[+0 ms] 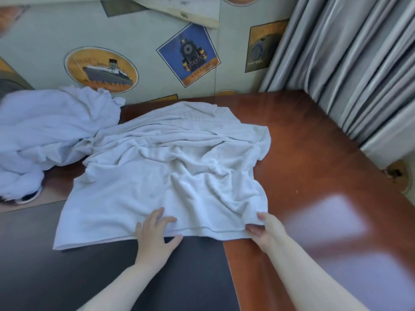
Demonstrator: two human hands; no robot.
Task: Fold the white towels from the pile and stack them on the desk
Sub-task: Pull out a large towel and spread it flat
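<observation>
A white towel [170,171] lies spread and wrinkled across the reddish-brown desk [314,153], its near edge hanging over the desk's front. My left hand [157,234] lies at that near edge with straight, spread fingers touching the cloth. My right hand [265,230] pinches the towel's near right corner between thumb and fingers. A pile of crumpled white towels [47,129] sits at the far left, touching the spread towel.
A wall with ship and train pictures [186,55] stands right behind the desk. Grey curtains [350,70] hang at the right. A dark surface [89,277] lies below the desk's front left. A round fitting [402,176] shows by the desk's right edge.
</observation>
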